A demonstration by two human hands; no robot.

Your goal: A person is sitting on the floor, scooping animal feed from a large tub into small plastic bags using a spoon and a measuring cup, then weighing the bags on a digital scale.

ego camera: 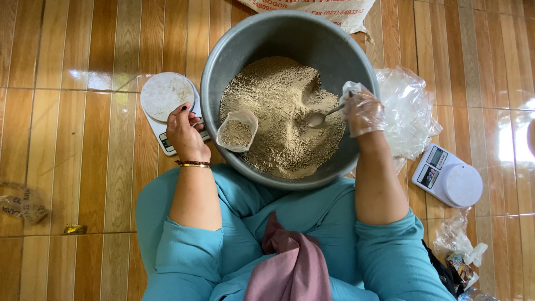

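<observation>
Your left hand [185,132] pinches the small plastic bag [238,130] open above the feed in the grey basin [223,56]; if that grip slackens, the bag may sag shut. Your gloved right hand [363,111] grips the spoon [322,116], which could tip and scatter granules.

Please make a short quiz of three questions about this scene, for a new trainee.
1. True or false: the right hand wears a thin clear glove.
2. What does the left hand hold? A) small clear bag B) lid C) cup
3. Fill in: the spoon rests in the brown granules inside the grey ____.

Key: 1 true; 2 A; 3 basin
</observation>
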